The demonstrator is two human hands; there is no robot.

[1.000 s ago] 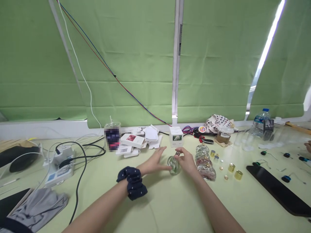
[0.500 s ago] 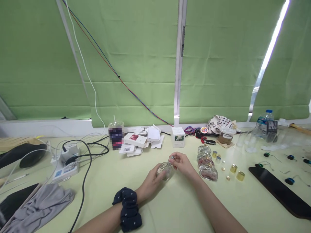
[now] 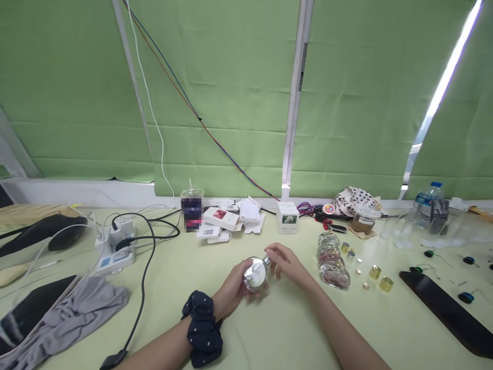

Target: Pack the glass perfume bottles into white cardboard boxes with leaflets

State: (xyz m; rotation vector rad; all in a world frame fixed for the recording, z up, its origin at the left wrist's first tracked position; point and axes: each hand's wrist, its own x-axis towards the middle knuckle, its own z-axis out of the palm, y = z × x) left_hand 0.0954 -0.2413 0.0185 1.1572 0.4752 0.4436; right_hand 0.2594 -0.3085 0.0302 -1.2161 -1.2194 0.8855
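My left hand is wrapped round a round, flat glass bottle, likely a perfume bottle, its face shiny and silvery. At its upper right, the fingers of my right hand pinch the bottle's small neck end; whether a separate cap sits there I cannot make out. To the right stands a row of similar glass bottles, some with pinkish contents. Beside them are gold caps, a silver cap and several small gold rings.
Small cartons lie piled at the back, with a white box beside them. A drink cup, power strip, black cable and grey cloth occupy the left. A long black piece lies at right.
The bottle has turned in my left hand, so its broad silvery face shows now. My right fingers stay at its neck. The whole view has shifted slightly.
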